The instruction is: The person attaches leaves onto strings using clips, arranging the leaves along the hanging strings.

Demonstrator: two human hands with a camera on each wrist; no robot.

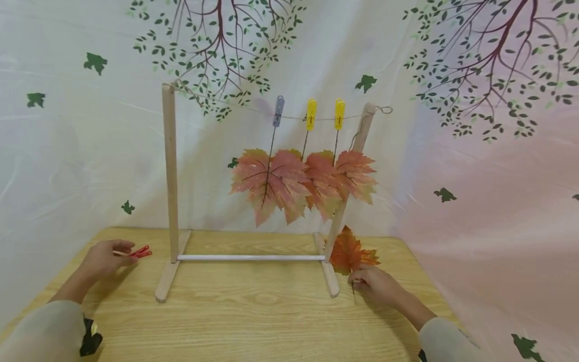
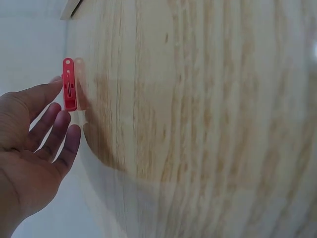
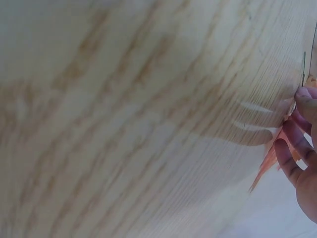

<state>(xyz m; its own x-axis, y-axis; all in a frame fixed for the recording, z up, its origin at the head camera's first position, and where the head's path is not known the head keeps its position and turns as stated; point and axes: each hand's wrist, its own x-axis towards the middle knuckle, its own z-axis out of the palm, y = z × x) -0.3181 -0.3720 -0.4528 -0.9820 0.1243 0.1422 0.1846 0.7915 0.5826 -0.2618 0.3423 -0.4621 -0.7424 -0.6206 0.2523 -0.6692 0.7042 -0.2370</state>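
My left hand (image 1: 105, 260) is at the left side of the table, pinching a red clothespin (image 1: 142, 252). The left wrist view shows this clothespin (image 2: 69, 85) upright at the thumb tip, the lower fingers spread apart from it. At the right, my right hand (image 1: 374, 282) pinches the stem of an orange-red maple leaf (image 1: 347, 251), its blade pointing up beside the frame's right foot. In the right wrist view the hand (image 3: 303, 144) sits at the right edge and partly covers the leaf (image 3: 267, 162).
A wooden frame (image 1: 170, 171) with a white crossbar (image 1: 249, 257) stands on the table (image 1: 244, 322). Along its string (image 1: 244, 107), one grey clothespin (image 1: 278, 111) and two yellow clothespins (image 1: 311, 114) hold hanging maple leaves (image 1: 289, 176). Behind hangs a leaf-printed curtain (image 1: 113, 151).
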